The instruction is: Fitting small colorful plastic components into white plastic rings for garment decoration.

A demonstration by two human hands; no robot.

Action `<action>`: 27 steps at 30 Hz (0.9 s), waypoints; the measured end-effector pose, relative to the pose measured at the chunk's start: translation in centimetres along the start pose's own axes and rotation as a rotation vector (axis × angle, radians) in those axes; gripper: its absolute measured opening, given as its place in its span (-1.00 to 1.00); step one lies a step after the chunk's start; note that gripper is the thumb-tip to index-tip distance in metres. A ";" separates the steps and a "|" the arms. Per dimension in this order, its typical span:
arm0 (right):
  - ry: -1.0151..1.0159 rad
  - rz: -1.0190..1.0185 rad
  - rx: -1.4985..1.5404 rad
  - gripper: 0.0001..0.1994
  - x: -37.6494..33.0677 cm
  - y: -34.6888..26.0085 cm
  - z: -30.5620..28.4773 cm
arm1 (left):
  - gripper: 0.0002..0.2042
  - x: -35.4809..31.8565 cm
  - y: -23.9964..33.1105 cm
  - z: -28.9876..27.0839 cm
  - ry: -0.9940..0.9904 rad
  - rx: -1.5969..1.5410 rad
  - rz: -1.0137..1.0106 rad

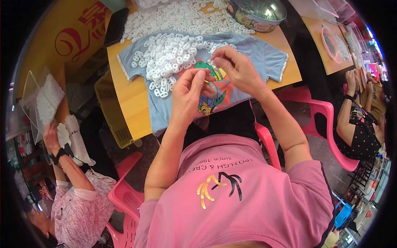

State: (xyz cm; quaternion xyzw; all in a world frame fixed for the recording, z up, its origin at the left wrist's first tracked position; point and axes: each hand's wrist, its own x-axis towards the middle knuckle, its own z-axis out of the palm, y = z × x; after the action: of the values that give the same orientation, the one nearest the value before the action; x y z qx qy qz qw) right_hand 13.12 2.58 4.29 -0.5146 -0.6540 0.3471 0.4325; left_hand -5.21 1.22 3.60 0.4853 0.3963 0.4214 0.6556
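Note:
A light blue child's T-shirt with a cartoon print lies spread on the wooden table. A heap of small white plastic ring pieces rests on its upper part. My left hand is raised over the print, thumb and fingers pinched around something small that I cannot make out. My right hand is close beside it, fingertips pinching a small white piece. The two hands nearly touch above the shirt.
More white pieces cover the table's far side beside a round metal tin. A yellow crate stands left of the table. One person sits at the left, another at the right, on pink plastic chairs.

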 end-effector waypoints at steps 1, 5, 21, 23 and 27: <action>-0.024 -0.044 0.014 -0.90 -0.4 -0.4 0.1 | -0.78 0.1 0.2 0.1 -0.048 -0.189 -0.127; -0.049 -0.191 -0.016 -0.92 -1.4 -0.9 0.0 | -0.81 0.0 -0.1 -0.1 -0.182 -0.588 -0.323; -0.267 0.169 0.224 -0.68 -3.3 -2.5 -1.1 | -0.83 -1.9 -0.1 0.3 -0.089 -0.154 -0.209; -0.305 0.154 0.204 -0.67 -2.9 -2.2 -1.3 | -0.83 -1.7 -0.2 0.1 -0.112 -0.117 -0.173; -0.284 0.198 0.276 -0.69 -3.1 -1.5 -0.7 | -0.84 -1.6 -0.1 0.0 -0.115 -0.049 -0.181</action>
State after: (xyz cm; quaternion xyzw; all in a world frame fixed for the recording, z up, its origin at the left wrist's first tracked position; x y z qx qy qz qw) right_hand 13.54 -0.75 5.26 -0.4581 -0.6008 0.5430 0.3665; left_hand -5.75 -0.26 3.64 0.4548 0.3898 0.3416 0.7242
